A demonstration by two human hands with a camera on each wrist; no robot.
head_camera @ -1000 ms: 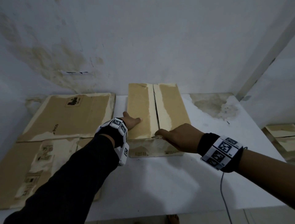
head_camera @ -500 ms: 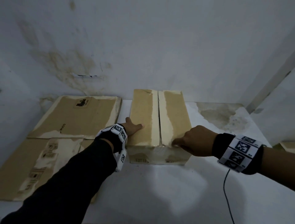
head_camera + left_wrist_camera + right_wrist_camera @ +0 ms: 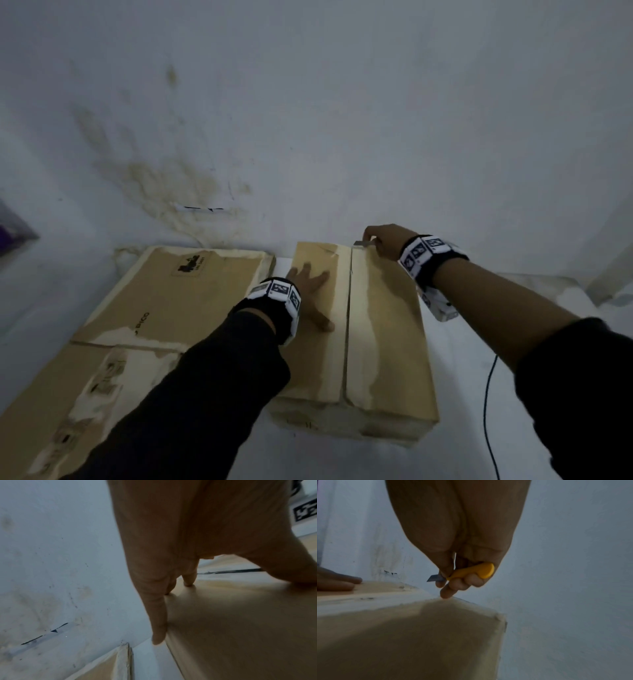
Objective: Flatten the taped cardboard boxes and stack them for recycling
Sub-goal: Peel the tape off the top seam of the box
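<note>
A closed brown cardboard box (image 3: 383, 346) with pale tape along its centre seam stands on the white table (image 3: 455, 435). My left hand (image 3: 310, 291) lies flat with spread fingers on the box's left flap (image 3: 240, 622). My right hand (image 3: 383, 240) is at the box's far edge, near the far end of the seam, and grips a yellow utility knife (image 3: 471, 572) with its blade (image 3: 435, 578) out, pointing left just above the cardboard (image 3: 402, 635). One fingertip of that hand touches the box's far edge.
Flattened cardboard (image 3: 144, 318) lies on the table to the left of the box, partly under my left arm. A stained white wall (image 3: 308, 137) rises right behind the box. A thin black cable (image 3: 488, 404) hangs at the right.
My right hand has travelled from the near end of the seam to the far edge of the box. My left hand has slid further up the left flap. The camera has moved closer.
</note>
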